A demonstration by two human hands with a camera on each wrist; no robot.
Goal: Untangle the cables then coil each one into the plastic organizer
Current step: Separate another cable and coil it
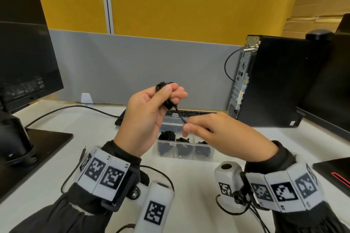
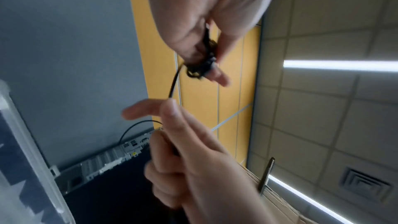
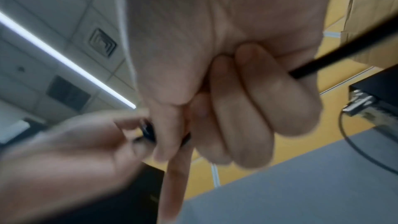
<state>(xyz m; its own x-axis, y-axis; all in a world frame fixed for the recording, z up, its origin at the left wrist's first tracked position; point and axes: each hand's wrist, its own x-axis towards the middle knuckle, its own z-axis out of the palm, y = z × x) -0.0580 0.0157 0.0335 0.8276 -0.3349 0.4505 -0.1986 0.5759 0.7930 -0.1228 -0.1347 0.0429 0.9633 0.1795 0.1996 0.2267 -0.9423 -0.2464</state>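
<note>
White tabletop [image 1: 189, 185], grey divider [image 1: 142, 66] behind it, yellow wall above. Monitor [image 1: 24, 56] on its stand at left edge; PC tower [image 1: 270, 83] upright at right; keyboard [image 1: 189, 114] against the divider side. Open tabletop shows near the wrists, crossed by a loose thin black lead [image 1: 162, 174].

Organizer [image 1: 184, 149], clear plastic, sits mid-tabletop just in front of the keyboard. Three near compartments each hold a black coil.

Both hands raised above the organizer. Left hand [image 1: 149, 111] palm toward the head camera, fingers [image 1: 174, 89] curled round a small bundle of black cable [image 1: 166, 96]. A short length runs down from the bundle to the right hand [image 1: 214, 130], which is lower, just beside the left. Right thumb and forefinger pinch the cable; the other fingers [image 3: 258, 101] curl round it, and it comes out the far side of the fist. Wrist views blurred.
</note>
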